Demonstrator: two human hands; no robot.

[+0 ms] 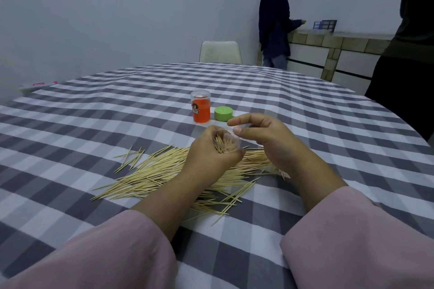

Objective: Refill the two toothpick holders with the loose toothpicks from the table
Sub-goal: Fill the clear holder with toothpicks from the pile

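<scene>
My left hand [211,150] grips a clear toothpick holder [231,141], tilted, with several toothpicks inside. My right hand [263,134] hovers just right of the holder's mouth, fingers curled and apart, with nothing visible in them. A wide pile of loose toothpicks [164,171] lies on the checked tablecloth [117,112] under and around both hands. An orange toothpick holder [201,107] with a clear cap stands upright behind my hands. A green lid [223,113] lies right of it.
A white chair [220,51] stands at the table's far edge. A person in a dark hooded top [274,23] stands at a counter at the back right. Another person's dark clothing [408,54] fills the right edge. A pink-and-white object [37,85] sits far left.
</scene>
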